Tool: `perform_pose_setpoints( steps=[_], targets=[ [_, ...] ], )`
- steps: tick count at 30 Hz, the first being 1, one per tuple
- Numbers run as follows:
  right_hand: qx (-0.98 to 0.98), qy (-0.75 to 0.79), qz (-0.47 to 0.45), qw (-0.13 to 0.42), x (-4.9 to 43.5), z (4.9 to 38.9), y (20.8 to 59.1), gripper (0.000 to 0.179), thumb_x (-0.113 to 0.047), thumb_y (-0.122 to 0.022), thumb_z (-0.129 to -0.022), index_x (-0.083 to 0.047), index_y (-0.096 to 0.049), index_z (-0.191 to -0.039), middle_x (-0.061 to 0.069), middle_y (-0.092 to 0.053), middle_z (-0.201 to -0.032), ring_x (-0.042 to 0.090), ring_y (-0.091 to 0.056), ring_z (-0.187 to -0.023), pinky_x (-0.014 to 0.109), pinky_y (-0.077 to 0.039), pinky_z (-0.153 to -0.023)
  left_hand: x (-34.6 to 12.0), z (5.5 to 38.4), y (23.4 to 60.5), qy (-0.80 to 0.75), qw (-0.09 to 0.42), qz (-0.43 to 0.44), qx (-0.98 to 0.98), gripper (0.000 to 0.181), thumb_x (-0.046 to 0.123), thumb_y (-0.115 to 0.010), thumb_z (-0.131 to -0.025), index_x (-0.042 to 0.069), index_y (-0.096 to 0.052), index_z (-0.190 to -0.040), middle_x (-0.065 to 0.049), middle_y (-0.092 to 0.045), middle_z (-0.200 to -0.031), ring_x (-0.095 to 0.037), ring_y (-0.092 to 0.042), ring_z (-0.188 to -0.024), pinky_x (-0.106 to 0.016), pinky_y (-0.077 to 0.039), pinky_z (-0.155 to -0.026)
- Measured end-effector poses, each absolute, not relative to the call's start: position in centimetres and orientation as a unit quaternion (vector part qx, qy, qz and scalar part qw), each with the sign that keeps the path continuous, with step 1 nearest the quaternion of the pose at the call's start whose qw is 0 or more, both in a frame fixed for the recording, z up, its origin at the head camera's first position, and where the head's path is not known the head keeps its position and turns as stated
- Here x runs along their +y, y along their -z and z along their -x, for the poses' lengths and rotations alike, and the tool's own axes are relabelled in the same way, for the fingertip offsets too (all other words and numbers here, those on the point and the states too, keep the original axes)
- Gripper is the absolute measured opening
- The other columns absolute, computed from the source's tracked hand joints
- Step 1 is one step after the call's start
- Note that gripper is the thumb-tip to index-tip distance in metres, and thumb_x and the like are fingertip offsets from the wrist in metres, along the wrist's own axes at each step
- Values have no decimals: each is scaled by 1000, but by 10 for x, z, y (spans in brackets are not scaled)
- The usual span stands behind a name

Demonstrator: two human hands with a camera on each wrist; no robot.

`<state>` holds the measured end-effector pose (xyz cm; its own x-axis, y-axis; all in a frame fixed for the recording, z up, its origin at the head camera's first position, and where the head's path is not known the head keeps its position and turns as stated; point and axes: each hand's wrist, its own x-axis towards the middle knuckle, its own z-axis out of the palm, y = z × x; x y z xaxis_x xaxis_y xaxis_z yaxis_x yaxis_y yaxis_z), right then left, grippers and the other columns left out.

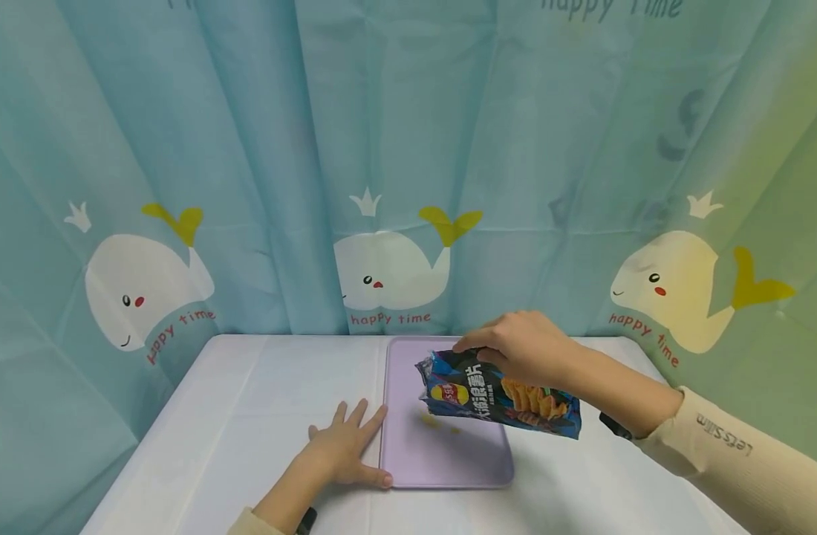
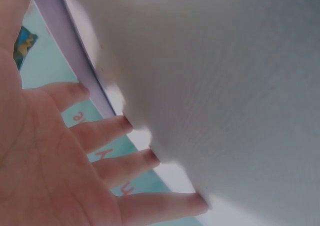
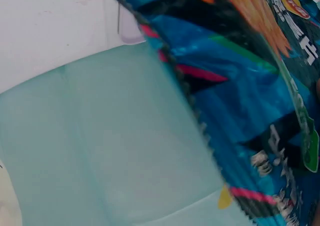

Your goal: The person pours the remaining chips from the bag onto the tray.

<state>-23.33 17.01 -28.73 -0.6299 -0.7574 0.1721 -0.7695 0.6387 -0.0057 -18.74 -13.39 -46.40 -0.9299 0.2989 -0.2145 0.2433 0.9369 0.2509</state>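
Note:
My right hand (image 1: 525, 347) grips a dark blue bag of potato chips (image 1: 485, 394) by its upper edge, above a lilac tray (image 1: 448, 464). Lying on its side in the air, the bag has its torn end toward the left and slightly raised. A few yellow chip pieces (image 1: 430, 420) lie on the tray below. My left hand (image 1: 344, 449) is spread flat at the tray's left edge, with thumb and forefinger against the rim. In the right wrist view the bag's crimped end (image 3: 205, 131) fills the right side; the gripping fingers are mostly hidden there.
A white-covered table (image 1: 248, 423) carries the tray. Behind it hangs a blue-green curtain (image 1: 395, 148) printed with whales. Dark bands sit at both wrists, the right one (image 1: 614, 426) beside the bag's lower end.

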Motion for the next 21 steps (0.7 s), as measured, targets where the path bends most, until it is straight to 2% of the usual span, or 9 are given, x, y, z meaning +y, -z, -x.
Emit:
perform_pose_setpoints(
  steps=[21],
  targets=[
    [-901,-36,-422,91,181,232,281,32,-11,-71,-92,-31,-73,-117,-7,-76,-108,-2,-41,-50,19,-33,-46,-135,187,462,-112,130,-140,975,115,79,-72,-63,26,-32,-157,-17,-29,-162,-53,-24,-145,-87,-27,-91]
  ],
)
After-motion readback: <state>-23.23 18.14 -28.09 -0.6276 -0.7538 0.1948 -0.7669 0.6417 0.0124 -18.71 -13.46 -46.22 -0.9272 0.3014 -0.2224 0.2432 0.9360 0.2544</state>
